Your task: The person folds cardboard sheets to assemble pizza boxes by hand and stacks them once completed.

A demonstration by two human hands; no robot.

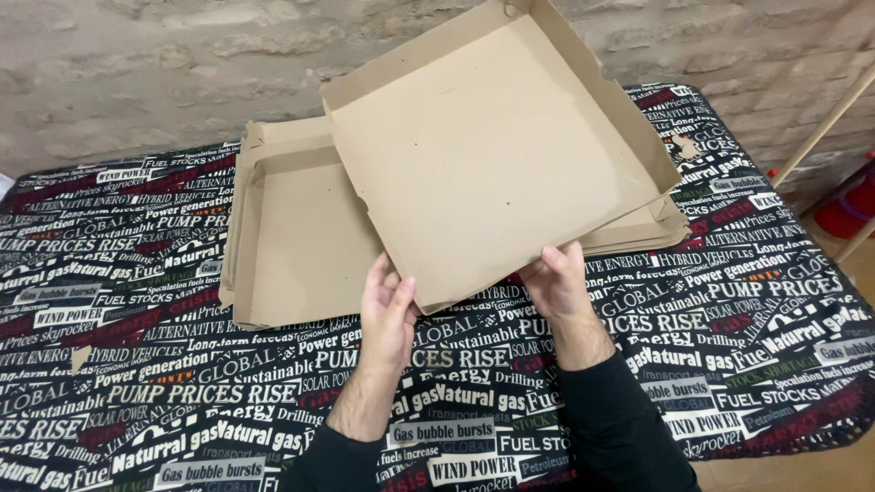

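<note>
Both hands, left (387, 319) and right (558, 281), gripping tilted shallow brown cardboard box tray (492, 146) by near edge | lifted off second flat tray (292, 237) | table's far edge, print cloth (137, 364)
</note>
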